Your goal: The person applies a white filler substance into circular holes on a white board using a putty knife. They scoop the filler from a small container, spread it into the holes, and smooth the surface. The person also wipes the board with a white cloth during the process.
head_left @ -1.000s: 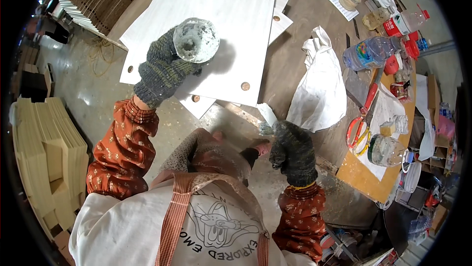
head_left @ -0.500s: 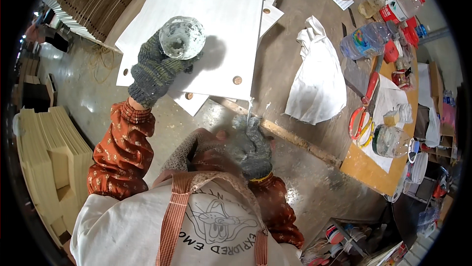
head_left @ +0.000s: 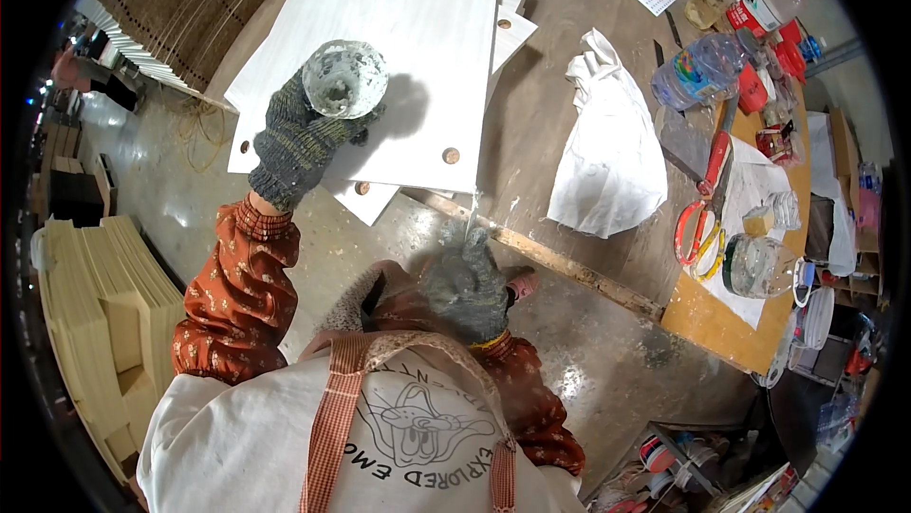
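My left hand [head_left: 302, 138], in a dark knitted glove, is closed around a clear plastic cup [head_left: 345, 79] smeared inside with whitish paste. It holds the cup above a stack of white panels [head_left: 418, 29] that have round holes near their edges. My right hand [head_left: 465, 285], in a grey glove, is closed in front of my apron, just off the table's near edge. From its fingers a thin, narrow tool [head_left: 473, 214] points up toward the corner of the top panel, its tip coated with white paste. The tool's handle is hidden in the glove.
A crumpled white cloth [head_left: 607, 148] lies on the table [head_left: 531, 124] right of the panels. Farther right are red-handled shears [head_left: 710, 176], a large plastic bottle [head_left: 700, 72] and a jar [head_left: 756, 266]. Stacked boards [head_left: 104, 314] stand at the left.
My right hand has drawn slightly down and left, with the tool still in it. The cup in my left hand sits a touch lower in view, its opening tilted a little differently.
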{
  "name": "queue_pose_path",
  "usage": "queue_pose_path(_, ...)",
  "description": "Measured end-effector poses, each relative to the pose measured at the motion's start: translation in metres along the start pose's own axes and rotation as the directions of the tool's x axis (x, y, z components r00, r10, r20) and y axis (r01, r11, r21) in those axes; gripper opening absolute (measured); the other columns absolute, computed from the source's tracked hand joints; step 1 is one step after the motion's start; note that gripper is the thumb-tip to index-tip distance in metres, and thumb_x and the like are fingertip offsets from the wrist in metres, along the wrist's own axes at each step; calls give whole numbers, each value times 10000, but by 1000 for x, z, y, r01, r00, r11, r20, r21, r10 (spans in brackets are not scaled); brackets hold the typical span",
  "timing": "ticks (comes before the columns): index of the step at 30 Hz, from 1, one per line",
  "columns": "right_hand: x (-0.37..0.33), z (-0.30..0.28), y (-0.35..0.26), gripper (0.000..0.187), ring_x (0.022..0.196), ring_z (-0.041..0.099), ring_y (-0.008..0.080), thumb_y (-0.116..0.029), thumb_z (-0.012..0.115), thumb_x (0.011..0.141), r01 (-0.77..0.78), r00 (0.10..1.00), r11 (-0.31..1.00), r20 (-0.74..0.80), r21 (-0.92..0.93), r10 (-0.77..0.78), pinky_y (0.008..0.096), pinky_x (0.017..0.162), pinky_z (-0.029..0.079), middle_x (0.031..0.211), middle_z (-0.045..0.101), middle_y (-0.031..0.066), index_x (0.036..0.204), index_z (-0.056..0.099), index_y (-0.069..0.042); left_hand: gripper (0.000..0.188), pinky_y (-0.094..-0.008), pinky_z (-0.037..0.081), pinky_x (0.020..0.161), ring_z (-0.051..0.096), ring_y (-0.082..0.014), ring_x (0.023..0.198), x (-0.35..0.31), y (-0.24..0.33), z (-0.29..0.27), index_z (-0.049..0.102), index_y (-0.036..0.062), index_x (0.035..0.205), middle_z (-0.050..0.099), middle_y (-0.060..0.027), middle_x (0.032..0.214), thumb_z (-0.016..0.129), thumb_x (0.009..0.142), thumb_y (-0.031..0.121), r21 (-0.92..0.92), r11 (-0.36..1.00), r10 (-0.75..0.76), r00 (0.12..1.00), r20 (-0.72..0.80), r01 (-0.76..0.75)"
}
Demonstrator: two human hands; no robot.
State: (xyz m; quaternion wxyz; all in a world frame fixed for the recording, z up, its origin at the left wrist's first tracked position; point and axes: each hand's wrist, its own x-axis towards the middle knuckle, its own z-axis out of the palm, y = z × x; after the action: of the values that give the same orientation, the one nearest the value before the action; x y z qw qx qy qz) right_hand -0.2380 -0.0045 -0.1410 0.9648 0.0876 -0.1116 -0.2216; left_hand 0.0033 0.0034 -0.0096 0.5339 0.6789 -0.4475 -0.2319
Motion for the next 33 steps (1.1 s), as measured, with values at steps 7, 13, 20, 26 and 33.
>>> queue_pose_path(7, -9, -16, 2, 436, 739, 493, 212, -422, 379, 915, 25, 1000, 999, -11, -28, -25, 425, 704, 421, 865, 516, 92, 1186, 468, -92, 376, -292, 511, 758, 608, -173, 876, 2, -1, 0, 567, 36, 1085, 627, -84, 976, 681, 757, 182, 97, 995, 23, 1000, -2, -22)
queue_pose_path(13, 13, 35, 10, 297, 509, 414, 153, -292, 375, 952, 29, 947, 972, -304, -235, -102, 271, 482, 363, 533, 395, 1, 1070, 507, -52, 383, -297, 510, 751, 613, -171, 862, 4, -1, 0, 587, 45, 1059, 640, -77, 951, 705, 734, 209, 121, 992, 39, 999, -11, -37)
queue_pose_path(20, 12, 29, 5, 284, 470, 393, 150, -285, 387, 947, -1, 929, 992, -368, -127, -46, 270, 446, 350, 512, 376, -3, 1019, 529, -50, 370, -295, 512, 745, 620, -161, 840, 5, 4, 1, 602, 54, 1039, 653, -67, 923, 715, 724, 212, 197, 980, -8, 999, -34, 15)
queue_pose_path(26, 15, 34, 8, 271, 462, 396, 150, -265, 384, 949, 60, 883, 969, -440, -239, -163, 273, 427, 351, 503, 378, -3, 1012, 534, -47, 372, -300, 510, 743, 622, -163, 840, 5, 8, 4, 605, 47, 1031, 656, -71, 912, 724, 716, 204, 202, 979, 11, 999, -37, -3)
queue_pose_path(33, 9, 32, 5, 254, 449, 395, 152, -243, 384, 949, 71, 879, 993, -466, -93, -106, 275, 413, 357, 498, 382, 0, 999, 541, -49, 370, -295, 510, 734, 622, -162, 833, 5, 8, 2, 599, 42, 1040, 655, -80, 911, 718, 726, 197, 327, 944, 59, 998, -19, -50)
